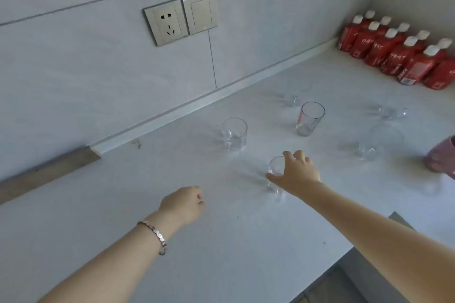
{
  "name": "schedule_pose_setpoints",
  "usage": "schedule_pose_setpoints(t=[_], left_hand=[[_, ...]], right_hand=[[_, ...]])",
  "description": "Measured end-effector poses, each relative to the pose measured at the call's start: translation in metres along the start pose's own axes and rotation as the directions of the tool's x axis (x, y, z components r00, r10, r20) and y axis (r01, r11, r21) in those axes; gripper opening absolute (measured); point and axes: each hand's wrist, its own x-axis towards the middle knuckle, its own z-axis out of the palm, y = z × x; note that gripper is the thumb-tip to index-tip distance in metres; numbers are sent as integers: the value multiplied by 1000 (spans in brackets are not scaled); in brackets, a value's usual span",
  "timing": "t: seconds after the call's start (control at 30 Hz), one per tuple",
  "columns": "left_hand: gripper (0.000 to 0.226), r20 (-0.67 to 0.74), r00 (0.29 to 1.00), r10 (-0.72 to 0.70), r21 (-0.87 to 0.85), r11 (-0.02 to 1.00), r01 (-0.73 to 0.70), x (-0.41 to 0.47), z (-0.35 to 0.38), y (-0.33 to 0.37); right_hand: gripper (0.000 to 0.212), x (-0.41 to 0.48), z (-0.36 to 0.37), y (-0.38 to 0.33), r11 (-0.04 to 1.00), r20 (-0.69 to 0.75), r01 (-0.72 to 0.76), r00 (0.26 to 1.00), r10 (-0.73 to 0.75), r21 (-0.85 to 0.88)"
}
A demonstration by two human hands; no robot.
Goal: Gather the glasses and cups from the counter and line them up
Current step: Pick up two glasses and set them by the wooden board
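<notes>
Several clear glasses stand scattered on the pale counter [221, 241]. My right hand [299, 173] wraps around a small clear glass [275, 167] near the middle. A faceted tumbler [234, 134] stands to its upper left. A taller glass with red print [309, 118] is behind it. Further right are a clear mug [379, 141], a low glass [387, 112] and a faint glass [295, 92] near the wall. A pink cup [442, 155] sits at the right edge. My left hand [183, 204], bracelet on the wrist, hovers curled with nothing in it.
A row of red bottles with white caps [398, 54] fills the far right corner. A wall socket [166, 22] and switch [200, 12] are on the tiled wall. The counter's front edge [344, 256] drops off at the lower right.
</notes>
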Motion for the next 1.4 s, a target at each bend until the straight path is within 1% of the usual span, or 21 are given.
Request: schedule_pose_setpoints(t=[0.07,0.13,0.2,0.3,0.37,0.43,0.5,0.57,0.6,0.7,0.8,0.93,1.0,1.07,1.13,1.2,1.33,1.4], left_hand=[[29,-17,998,-60,-47,997,60,15,4,10],[32,-48,994,-100,-85,992,96,21,3,21],[41,-125,987,-105,-112,990,91,33,-3,35],[66,-291,952,-96,-193,980,40,60,-21,56],[87,-341,935,-94,-279,960,-5,87,-36,71],[104,-327,939,-112,-358,933,-14,116,-49,85],[115,-263,958,-110,-375,927,3,140,-53,95],[115,-201,976,-90,-348,937,15,157,-49,99],[110,-189,978,-85,-350,937,14,161,-45,101],[92,-264,955,-135,-395,918,21,158,-34,101],[85,-314,932,-183,-411,911,41,130,-27,90],[86,-377,895,-238,-420,905,64,66,-14,40],[84,-387,869,-309,-456,883,111,33,-10,2],[81,-372,833,-410,-510,840,186,-1,-7,-40],[77,-355,777,-521,-579,775,255,-33,-6,-87],[74,-338,724,-601,-626,718,305,-64,-6,-139],[72,-355,653,-669,-611,694,380,-117,-10,-254],[74,-362,634,-683,-601,691,402,-142,-13,-321]], right_hand=[[89,12,1,7,999,69,-33,997,33,2],[90,16,6,13,998,144,-40,989,33,50],[89,20,8,18,995,145,-16,989,2,96],[87,26,1,26,992,140,27,989,-44,121],[86,30,-4,30,988,148,34,987,-57,148],[85,37,-9,33,982,133,43,989,-69,186],[84,41,-14,34,976,98,59,992,-81,210],[85,45,-18,34,973,63,76,994,-92,217],[85,45,-19,35,973,52,81,994,-94,217],[86,46,-21,32,972,29,104,993,-113,212],[88,45,-23,19,972,35,158,985,-166,173],[90,33,-16,-20,958,88,264,958,-274,113],[90,23,-7,-49,941,116,328,935,-336,88],[90,8,6,-84,916,143,396,905,-402,66],[89,-11,21,-125,889,168,456,874,-456,44],[89,-30,42,-168,863,192,504,844,-502,38],[87,-77,87,-260,827,223,561,803,-553,34],[87,-102,116,-312,826,221,562,802,-555,35]])
